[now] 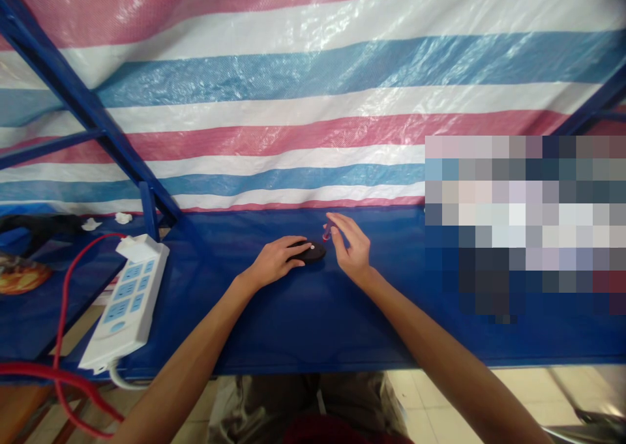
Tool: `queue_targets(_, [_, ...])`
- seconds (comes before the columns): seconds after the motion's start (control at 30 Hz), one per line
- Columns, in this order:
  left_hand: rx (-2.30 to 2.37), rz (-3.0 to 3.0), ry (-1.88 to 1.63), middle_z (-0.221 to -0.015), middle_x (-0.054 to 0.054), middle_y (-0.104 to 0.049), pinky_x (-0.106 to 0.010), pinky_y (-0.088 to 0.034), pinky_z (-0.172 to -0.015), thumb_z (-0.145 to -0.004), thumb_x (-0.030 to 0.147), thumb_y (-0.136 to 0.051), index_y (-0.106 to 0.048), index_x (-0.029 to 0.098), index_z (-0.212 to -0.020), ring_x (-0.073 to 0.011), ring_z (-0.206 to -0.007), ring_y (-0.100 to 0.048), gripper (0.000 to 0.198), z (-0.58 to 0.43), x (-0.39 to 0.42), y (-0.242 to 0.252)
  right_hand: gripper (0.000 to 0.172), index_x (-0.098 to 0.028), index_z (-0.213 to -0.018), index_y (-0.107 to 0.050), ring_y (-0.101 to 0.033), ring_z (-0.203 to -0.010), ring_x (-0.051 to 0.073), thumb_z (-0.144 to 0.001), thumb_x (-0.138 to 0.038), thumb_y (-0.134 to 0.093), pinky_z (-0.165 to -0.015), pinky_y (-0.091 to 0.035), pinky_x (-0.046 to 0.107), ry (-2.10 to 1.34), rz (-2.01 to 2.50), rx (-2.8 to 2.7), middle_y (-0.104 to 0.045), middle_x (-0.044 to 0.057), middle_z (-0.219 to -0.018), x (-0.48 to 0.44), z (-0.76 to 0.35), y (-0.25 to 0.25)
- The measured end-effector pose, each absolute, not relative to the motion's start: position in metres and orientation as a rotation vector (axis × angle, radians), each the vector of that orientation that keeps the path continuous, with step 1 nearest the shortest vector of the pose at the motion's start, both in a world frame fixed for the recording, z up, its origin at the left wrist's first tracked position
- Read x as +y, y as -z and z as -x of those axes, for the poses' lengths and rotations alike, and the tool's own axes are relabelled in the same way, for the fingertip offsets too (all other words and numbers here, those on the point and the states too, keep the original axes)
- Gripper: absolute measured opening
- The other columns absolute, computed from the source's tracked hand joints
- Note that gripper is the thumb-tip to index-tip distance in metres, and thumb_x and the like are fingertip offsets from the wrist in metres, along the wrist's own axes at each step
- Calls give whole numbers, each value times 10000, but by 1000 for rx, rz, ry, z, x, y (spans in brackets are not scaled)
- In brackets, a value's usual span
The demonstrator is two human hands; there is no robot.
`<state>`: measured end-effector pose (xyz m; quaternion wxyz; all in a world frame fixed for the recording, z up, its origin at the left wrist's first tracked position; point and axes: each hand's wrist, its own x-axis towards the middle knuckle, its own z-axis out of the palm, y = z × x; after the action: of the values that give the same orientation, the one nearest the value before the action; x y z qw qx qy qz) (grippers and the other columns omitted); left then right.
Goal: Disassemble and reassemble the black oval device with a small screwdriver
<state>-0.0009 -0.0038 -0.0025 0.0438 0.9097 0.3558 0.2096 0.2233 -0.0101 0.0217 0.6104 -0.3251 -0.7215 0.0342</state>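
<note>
On the blue tabletop (293,326) lies a small black oval object (315,253), shaped like a computer mouse, with a light round spot on top. My left hand (278,260) grips its left end, fingers over the top and thumb along the near side. Just to the right, my right hand (353,247) pinches a small see-through purplish piece with a red end (327,231) between thumb and fingers. That piece is held close to the black object's right end; its exact kind is too small to make out.
A white power strip (130,300) with a red cable (62,307) lies on the left. Blue metal struts (92,115) rise behind it. Crumpled white scraps (123,218) sit at the back left. Striped plastic sheeting (293,124) hangs behind the table. The right side is pixelated.
</note>
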Motion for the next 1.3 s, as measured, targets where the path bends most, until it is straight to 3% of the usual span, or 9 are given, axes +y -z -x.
queue_targets(0.33, [1079, -2778, -632, -1354, -54, -538, -372, -425, -1046, -926, 407, -507, -531, 274, -1320, -215, -1229, -520, 416, 0, -4, 0, 348, -200, -1242, -568, -637, -897, 176, -902, -165, -502, -837, -546, 357, -108, 738, -1633, -642, 107, -1104, -10, -222, -19])
queue_targets(0.47, [1073, -2786, -644, -1351, -58, -540, -382, -429, -1042, -926, 403, -508, -526, 281, -1325, -220, -1228, -521, 417, 0, -4, 2, 276, -198, -1154, -614, -636, -889, 184, -887, -199, -544, -775, -553, 335, -88, 762, -1627, -657, 95, -1021, -10, -222, -20])
queue_targets(0.67, [1103, -2776, -653, -1348, -62, -542, -377, -437, -1037, -920, 394, -523, -530, 272, -1319, -220, -1217, -531, 418, 0, -4, 4, 312, -194, -1205, -585, -650, -879, 177, -912, -170, -480, -828, -549, 358, -119, 735, -1639, -649, 107, -1081, -11, -224, -19])
queue_targets(1.13, [1140, -2757, -685, -1321, -65, -558, -385, -464, -1009, -897, 364, -569, -557, 260, -1287, -222, -1179, -554, 404, -3, -7, 2, 343, -210, -1227, -593, -634, -826, 167, -890, -179, -537, -758, -563, 326, -68, 734, -1623, -655, 96, -1053, -9, -223, -17])
queue_targets(1.3, [1131, -2761, -676, -1327, -68, -550, -385, -459, -1014, -907, 375, -549, -547, 259, -1298, -224, -1185, -548, 408, -2, -8, 1, 388, -201, -1303, -535, -640, -906, 188, -923, -204, -456, -809, -557, 351, -96, 752, -1673, -642, 115, -1108, -10, -225, -17])
